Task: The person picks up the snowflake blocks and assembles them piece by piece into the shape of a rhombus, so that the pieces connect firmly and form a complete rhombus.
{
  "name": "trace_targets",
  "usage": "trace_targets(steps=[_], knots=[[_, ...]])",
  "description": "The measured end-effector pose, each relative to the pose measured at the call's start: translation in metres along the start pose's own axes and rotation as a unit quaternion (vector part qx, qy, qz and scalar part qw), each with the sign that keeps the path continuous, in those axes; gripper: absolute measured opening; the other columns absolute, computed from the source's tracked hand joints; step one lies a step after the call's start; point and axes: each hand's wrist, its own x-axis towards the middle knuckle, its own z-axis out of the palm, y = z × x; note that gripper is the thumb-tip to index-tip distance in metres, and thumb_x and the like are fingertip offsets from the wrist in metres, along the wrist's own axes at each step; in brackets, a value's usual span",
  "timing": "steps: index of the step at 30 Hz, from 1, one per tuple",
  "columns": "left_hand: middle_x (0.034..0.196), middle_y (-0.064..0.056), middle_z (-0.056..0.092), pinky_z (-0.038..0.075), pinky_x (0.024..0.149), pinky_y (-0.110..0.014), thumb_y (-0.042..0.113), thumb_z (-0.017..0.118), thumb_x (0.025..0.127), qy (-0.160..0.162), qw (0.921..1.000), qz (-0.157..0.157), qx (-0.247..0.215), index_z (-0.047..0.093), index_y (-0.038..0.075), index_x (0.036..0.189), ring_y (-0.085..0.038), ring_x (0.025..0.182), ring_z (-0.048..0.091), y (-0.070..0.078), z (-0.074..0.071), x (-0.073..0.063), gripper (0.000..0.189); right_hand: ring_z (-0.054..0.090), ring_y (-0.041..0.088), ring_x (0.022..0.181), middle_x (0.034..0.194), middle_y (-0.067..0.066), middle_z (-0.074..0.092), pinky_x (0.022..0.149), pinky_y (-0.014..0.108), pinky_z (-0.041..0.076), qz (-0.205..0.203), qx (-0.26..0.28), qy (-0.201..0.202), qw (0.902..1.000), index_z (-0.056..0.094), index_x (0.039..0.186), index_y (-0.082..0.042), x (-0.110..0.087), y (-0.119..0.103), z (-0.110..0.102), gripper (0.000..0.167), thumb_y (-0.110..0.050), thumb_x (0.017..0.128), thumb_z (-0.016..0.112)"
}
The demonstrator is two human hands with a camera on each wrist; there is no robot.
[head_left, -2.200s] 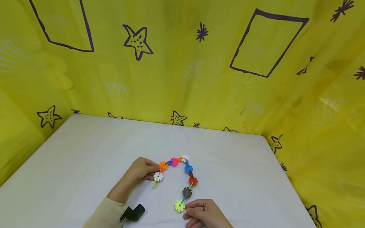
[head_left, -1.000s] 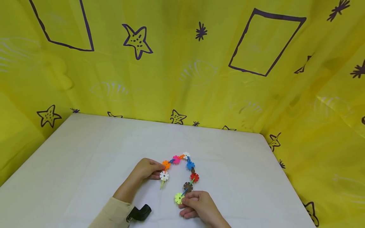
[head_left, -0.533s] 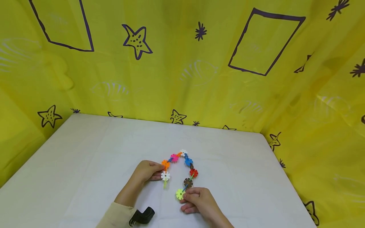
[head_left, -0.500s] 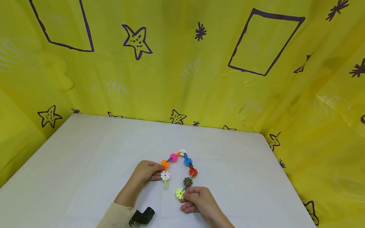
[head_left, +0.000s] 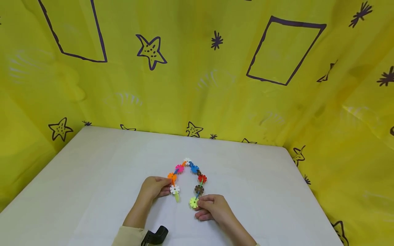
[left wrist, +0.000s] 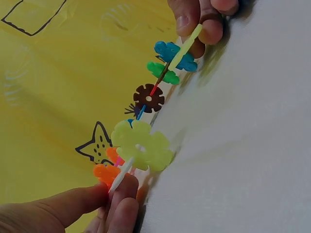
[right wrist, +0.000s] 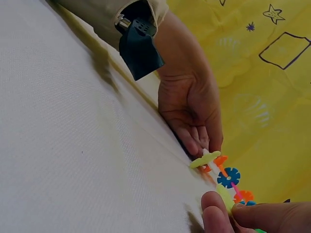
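A chain of colourful notched snowflake discs point(head_left: 194, 169) arches over the white table, its bend pointing away from me. My left hand point(head_left: 154, 187) pinches it at the orange disc point(head_left: 171, 177), beside a white disc point(head_left: 174, 189). A yellow-green disc point(left wrist: 141, 145), edge-on in the head view, hangs free at that end. At the other end, my right hand point(head_left: 213, 208) pinches another yellow-green disc point(head_left: 193, 202) between thumb and fingers. Brown point(head_left: 199, 189), red point(head_left: 202, 178), blue and pink point(head_left: 180, 168) discs lie between the hands, with a white one at the bend.
A white cloth covers the table point(head_left: 261, 191). Yellow curtains point(head_left: 191, 85) printed with dark stars and frames rise behind it and along the sides. A black device point(head_left: 155, 235) is strapped at the left sleeve point(head_left: 130, 235).
My right hand has moved forward with the yellow-green end disc, taking a firmer pinch on it. The chain's bend has shifted left and away, so the arch now looks more even.
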Motion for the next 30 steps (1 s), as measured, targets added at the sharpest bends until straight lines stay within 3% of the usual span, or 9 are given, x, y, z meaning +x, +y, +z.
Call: trace_targets(steps=[13, 24, 30], knots=[[0.071, -0.007, 0.07, 0.058, 0.058, -0.023, 0.014, 0.071, 0.09, -0.018, 0.9986, -0.016, 0.047, 0.067, -0.011, 0.102, -0.014, 0.061, 0.07, -0.004, -0.012, -0.006, 0.028, 0.071, 0.014, 0.063, 0.087, 0.015, 0.073, 0.06, 0.029, 0.06, -0.013, 0.008, -0.009, 0.9998, 0.059, 0.114, 0.016, 0.0, 0.003, 0.002, 0.031, -0.007, 0.094, 0.064], [0.088, -0.012, 0.075, 0.06, 0.066, -0.026, 0.014, 0.068, 0.092, -0.094, 0.9942, -0.006, 0.052, 0.067, -0.011, 0.108, -0.016, 0.073, 0.073, -0.008, -0.024, -0.018, 0.03, 0.071, 0.014, 0.063, 0.087, 0.017, 0.073, 0.059, 0.029, 0.06, -0.018, 0.004, -0.007, 0.9998, 0.059, 0.115, 0.016, 0.001, 0.004, 0.001, 0.031, -0.007, 0.094, 0.063], [0.086, -0.012, 0.075, 0.06, 0.066, -0.026, 0.013, 0.068, 0.092, -0.102, 0.9934, -0.002, 0.051, 0.068, -0.011, 0.106, -0.016, 0.073, 0.073, -0.007, -0.023, -0.018, 0.028, 0.071, 0.014, 0.063, 0.086, 0.016, 0.073, 0.06, 0.029, 0.06, -0.021, 0.007, -0.005, 0.9998, 0.059, 0.114, 0.016, 0.001, 0.003, 0.003, 0.032, -0.007, 0.093, 0.065]])
